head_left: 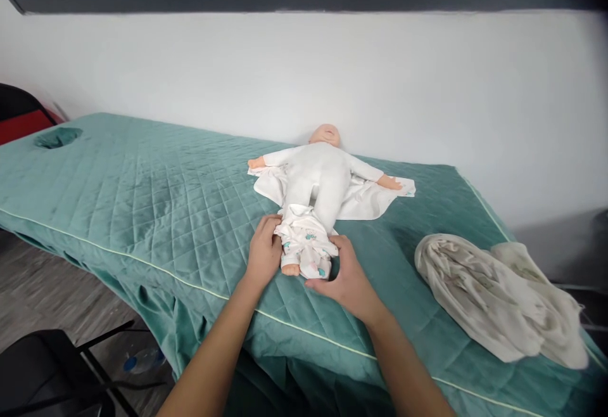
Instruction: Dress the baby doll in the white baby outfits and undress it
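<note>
A baby doll [318,166] with a white cloth body lies on its back, arms spread and head toward the wall. Bunched around its lower legs are white printed baby pants [308,236]; one foot [291,270] shows below the cuff, the other is covered. My left hand [265,249] grips the pants at their left side, with its fingertips partly hidden behind the fabric. On the opposite side, my right hand [349,277] curls its thumb and fingers around the pants near the covered foot. A white baby top [368,205] is spread open under the doll's torso and arms.
The doll lies on a padded bed with a green quilted cover [190,214], set against a white wall. A crumpled beige blanket [494,293] lies at the right. A black chair [47,366] and a plastic bottle [145,360] are at the lower left.
</note>
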Available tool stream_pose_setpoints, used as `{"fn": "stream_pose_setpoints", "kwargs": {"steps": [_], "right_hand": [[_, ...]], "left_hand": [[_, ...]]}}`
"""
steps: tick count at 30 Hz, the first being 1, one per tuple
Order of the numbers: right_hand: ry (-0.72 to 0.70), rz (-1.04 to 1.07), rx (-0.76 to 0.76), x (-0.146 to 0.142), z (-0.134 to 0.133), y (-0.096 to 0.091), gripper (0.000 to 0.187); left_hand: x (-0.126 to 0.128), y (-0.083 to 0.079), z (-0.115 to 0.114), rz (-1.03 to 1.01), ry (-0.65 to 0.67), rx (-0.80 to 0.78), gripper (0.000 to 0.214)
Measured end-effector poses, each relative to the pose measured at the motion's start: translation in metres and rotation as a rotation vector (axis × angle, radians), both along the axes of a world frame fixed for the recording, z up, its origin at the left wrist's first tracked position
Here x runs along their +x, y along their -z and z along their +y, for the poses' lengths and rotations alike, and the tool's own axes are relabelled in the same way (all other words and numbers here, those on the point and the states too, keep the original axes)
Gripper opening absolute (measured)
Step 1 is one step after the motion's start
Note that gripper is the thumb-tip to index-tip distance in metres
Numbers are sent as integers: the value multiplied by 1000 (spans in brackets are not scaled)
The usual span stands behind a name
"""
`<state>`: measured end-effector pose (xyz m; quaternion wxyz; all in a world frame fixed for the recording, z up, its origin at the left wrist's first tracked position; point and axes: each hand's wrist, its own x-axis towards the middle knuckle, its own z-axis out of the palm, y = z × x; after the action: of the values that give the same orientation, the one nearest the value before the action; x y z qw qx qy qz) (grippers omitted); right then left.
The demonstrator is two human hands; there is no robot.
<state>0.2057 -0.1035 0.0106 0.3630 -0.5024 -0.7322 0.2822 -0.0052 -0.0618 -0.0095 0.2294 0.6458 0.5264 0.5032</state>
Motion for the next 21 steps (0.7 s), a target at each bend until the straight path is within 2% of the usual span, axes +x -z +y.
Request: {"fn": "stream_pose_setpoints", "kwargs": {"steps": [8,13,21], "right_hand": [[43,-52,175,-6,1,1,54],[98,-129,257,-7,3,7,54],[121,-124,225,-9,2,3,53]], "left_hand": [[-2,-2,-1,5,13,6,27],[-1,-3,-3,19,7,13,28],[-3,-1,-1,31,11,19,26]]}}
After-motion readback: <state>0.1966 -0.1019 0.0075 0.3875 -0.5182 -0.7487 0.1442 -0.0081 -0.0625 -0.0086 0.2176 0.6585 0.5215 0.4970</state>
